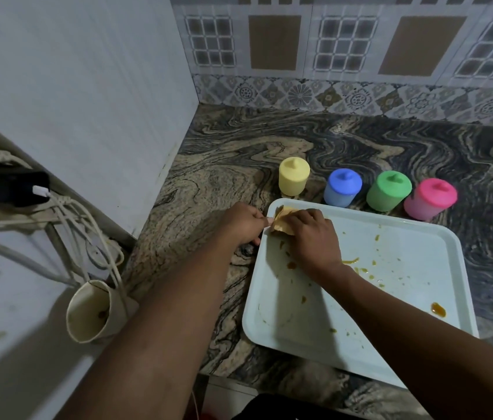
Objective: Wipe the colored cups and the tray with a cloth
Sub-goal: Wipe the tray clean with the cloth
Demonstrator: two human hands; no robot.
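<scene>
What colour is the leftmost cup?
The leftmost cup is yellow; the head view shows it.

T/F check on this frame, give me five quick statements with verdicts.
1. All four cups stand on the tray. False: the yellow cup, blue cup, green cup and pink cup stand on the counter, behind the tray.
2. The right hand holds the cloth down at the tray's far-left corner. True.
3. The tray is spotless. False: orange-brown smears are scattered over it.
4. The pink cup is the rightmost in the row. True.
5. The left hand grips the yellow cup. False: it is at the tray's left rim, near the cloth.
</scene>
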